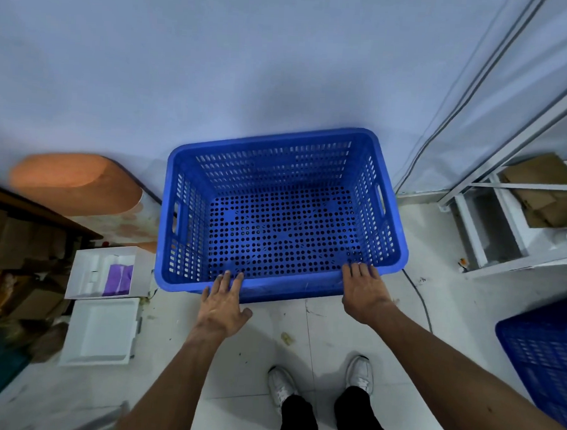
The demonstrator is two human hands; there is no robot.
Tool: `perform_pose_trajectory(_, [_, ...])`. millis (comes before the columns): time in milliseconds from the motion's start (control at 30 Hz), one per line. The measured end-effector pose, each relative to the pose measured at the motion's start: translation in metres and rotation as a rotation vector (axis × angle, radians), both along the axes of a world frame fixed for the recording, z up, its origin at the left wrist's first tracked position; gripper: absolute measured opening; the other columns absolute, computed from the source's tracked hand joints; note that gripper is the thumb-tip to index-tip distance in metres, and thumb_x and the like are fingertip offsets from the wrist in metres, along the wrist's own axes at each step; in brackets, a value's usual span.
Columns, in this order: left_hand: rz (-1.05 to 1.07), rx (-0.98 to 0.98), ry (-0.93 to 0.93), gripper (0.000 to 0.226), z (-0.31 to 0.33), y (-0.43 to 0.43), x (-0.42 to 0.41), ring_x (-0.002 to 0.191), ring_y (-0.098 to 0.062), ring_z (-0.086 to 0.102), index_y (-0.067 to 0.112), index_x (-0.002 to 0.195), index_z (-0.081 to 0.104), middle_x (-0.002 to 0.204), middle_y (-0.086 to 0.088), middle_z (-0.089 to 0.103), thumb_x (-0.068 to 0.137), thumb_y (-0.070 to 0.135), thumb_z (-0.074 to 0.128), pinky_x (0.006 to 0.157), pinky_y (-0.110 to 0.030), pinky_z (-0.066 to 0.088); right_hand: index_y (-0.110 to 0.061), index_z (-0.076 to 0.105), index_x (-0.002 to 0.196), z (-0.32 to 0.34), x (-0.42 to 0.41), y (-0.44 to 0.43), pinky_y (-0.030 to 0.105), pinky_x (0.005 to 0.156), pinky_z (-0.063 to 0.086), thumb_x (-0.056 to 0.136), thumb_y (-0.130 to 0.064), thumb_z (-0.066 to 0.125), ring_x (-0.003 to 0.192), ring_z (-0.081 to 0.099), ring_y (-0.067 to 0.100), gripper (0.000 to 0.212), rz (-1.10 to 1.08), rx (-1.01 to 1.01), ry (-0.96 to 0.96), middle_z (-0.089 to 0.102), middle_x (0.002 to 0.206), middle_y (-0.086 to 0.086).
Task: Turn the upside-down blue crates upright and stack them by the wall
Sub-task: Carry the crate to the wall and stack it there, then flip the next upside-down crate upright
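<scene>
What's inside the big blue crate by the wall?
The blue crate holds nothing that shows, only its own holey bottom. The inside of its near wall is hidden below the rim, where the left hand and right hand lay their fingers.

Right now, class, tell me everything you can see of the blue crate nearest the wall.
The blue crate stands upright and empty on the pale floor, its far side by the wall. It looks like moulded plastic, with a base of round holes, slotted walls, a thick rolled rim and a handle cut-out in each short side. The left hand and the right hand rest straight fingers on its near rim.
</scene>
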State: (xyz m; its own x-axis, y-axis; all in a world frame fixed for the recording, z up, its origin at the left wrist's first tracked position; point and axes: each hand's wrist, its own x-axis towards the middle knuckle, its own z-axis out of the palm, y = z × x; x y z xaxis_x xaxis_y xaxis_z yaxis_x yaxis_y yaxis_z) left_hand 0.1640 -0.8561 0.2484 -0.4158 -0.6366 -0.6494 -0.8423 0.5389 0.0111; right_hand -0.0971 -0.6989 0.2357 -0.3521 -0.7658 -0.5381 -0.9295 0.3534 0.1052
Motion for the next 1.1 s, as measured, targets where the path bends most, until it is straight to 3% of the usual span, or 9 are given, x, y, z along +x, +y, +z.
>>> perform_pose_trajectory(100, [0.13, 0.069, 0.077, 0.084, 0.027, 0.018, -0.001, 0.154, -0.026, 0.008, 0.029, 0.16, 0.004, 0.168, -0.005, 0.003, 0.095, 0.051, 0.053, 0.124, -0.044, 0.016, -0.004, 0.013, 0.152, 0.03, 0.005, 0.02, 0.047, 0.118, 0.023, 0.093, -0.029, 0.046, 0.144, 0.022, 0.034, 0.073, -0.069, 0.006, -0.124, 0.021, 0.156, 0.018])
perform_pose_trajectory(267, [0.242, 0.141, 0.182, 0.072, 0.077, 0.061, -0.019, 0.149, -0.027, 0.026, 0.028, 0.158, 0.017, 0.165, -0.005, 0.019, 0.097, 0.045, 0.051, 0.118, -0.041, 0.03, -0.004, 0.013, 0.151, 0.092, 0.006, 0.059, 0.044, 0.107, 0.037, 0.093, -0.03, 0.047, 0.132, 0.037, 0.033, 0.072, -0.287, 0.013, -0.292, 0.034, 0.147, 0.017])
perform_pose_trajectory(467, [0.209, 0.194, 0.193, 0.066, 0.115, 0.11, -0.053, 0.138, -0.03, 0.043, 0.023, 0.156, 0.023, 0.156, -0.008, 0.039, 0.099, 0.044, 0.048, 0.108, -0.041, 0.042, -0.005, 0.025, 0.145, 0.132, 0.002, 0.108, 0.041, 0.101, 0.039, 0.094, -0.028, 0.046, 0.127, 0.043, 0.031, 0.06, -0.395, 0.04, -0.342, 0.042, 0.141, 0.017])
perform_pose_trajectory(667, [-0.009, 0.213, 0.272, 0.06, 0.128, 0.142, -0.075, 0.13, -0.028, 0.052, 0.019, 0.152, 0.033, 0.147, -0.009, 0.051, 0.099, 0.044, 0.049, 0.103, -0.037, 0.045, -0.004, 0.028, 0.143, 0.164, -0.002, 0.155, 0.039, 0.1, 0.04, 0.094, -0.029, 0.046, 0.126, 0.047, 0.033, 0.059, -0.592, -0.052, -0.324, 0.046, 0.139, 0.019])
perform_pose_trajectory(867, [-0.212, 0.306, 0.352, 0.042, 0.132, 0.163, -0.095, 0.114, -0.025, 0.058, 0.015, 0.134, 0.049, 0.131, -0.007, 0.061, 0.099, 0.038, 0.052, 0.092, -0.031, 0.048, -0.004, 0.032, 0.14, 0.176, 0.025, 0.215, 0.039, 0.098, 0.041, 0.096, -0.03, 0.044, 0.125, 0.049, 0.032, 0.052, -0.792, -0.038, -0.225, 0.049, 0.138, 0.017])
perform_pose_trajectory(1100, [-0.403, 0.398, 0.352, 0.055, 0.146, 0.203, -0.124, 0.13, -0.028, 0.048, 0.018, 0.149, 0.038, 0.146, -0.012, 0.048, 0.1, 0.04, 0.05, 0.108, -0.036, 0.041, -0.006, 0.038, 0.136, 0.176, 0.063, 0.26, 0.039, 0.097, 0.042, 0.095, -0.029, 0.045, 0.123, 0.051, 0.032, 0.048, -0.958, -0.077, -0.202, 0.05, 0.137, 0.016])
